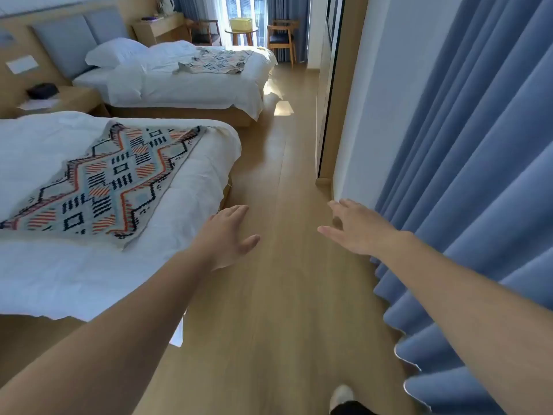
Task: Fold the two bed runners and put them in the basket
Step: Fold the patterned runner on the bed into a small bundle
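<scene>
the near bed point(45, 283) carries one patterned bed runner point(107, 181) spread flat; the far bed point(185, 88) carries the second runner point(214, 62), rumpled. the yellow basket point(240, 24) sits on a round table point(230, 31) by the window. the left hand point(226, 235) and right hand point(356, 227) hover over the floor, fingers straight, empty.

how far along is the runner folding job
Nothing looks done. The near runner lies spread on the near bed; the far runner lies rumpled on the far bed. The left hand and right hand are open, holding nothing. Left: fold both and carry them to the yellow basket.
</scene>
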Tool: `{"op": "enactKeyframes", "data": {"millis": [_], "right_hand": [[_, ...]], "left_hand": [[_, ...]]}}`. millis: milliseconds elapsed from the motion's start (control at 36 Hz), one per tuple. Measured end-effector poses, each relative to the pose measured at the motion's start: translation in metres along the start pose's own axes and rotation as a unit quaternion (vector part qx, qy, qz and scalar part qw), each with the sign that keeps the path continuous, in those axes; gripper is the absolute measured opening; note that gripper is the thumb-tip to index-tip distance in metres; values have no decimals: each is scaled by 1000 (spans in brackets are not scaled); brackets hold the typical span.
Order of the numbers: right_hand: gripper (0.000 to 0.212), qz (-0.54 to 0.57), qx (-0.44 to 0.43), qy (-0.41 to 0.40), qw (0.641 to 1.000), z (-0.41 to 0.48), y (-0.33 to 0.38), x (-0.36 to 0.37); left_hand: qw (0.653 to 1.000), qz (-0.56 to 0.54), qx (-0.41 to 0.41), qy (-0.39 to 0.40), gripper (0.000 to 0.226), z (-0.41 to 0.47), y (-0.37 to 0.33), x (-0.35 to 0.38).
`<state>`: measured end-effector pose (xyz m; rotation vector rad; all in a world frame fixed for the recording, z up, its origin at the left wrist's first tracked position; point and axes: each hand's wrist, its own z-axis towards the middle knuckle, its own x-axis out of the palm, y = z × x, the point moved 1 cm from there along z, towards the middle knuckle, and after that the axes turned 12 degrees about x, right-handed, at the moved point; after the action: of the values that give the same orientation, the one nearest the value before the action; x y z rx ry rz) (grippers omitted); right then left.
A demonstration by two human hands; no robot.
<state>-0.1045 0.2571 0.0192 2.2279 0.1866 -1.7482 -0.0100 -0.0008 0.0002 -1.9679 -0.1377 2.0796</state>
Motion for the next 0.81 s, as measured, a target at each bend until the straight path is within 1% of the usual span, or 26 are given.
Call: {"op": "enactKeyframes", "data": {"millis": [111, 278, 472, 556, 639, 806], "right_hand": [[75, -6, 4, 14, 1000, 40, -8, -6], [74, -15, -14, 17, 1000, 125, -21, -15], [78, -29, -60, 33, 997, 240, -41, -46], [76, -36, -79, 36, 996, 283, -50, -68], [77, -37, -94, 31, 994, 324, -57, -83], [73, -38, -123, 46, 991, 385, -56, -101]], "left_hand": [[1000, -3, -8, -2, 77, 37, 8, 2], [1000, 7, -22, -5, 76, 108, 18, 16], [996, -7, -83, -7, 77, 209, 35, 14], [994, -4, -108, -19, 76, 246, 40, 9], [991, -9, -130, -36, 77, 275, 43, 8], [988, 4, -152, -35, 74, 315, 56, 6]]}}
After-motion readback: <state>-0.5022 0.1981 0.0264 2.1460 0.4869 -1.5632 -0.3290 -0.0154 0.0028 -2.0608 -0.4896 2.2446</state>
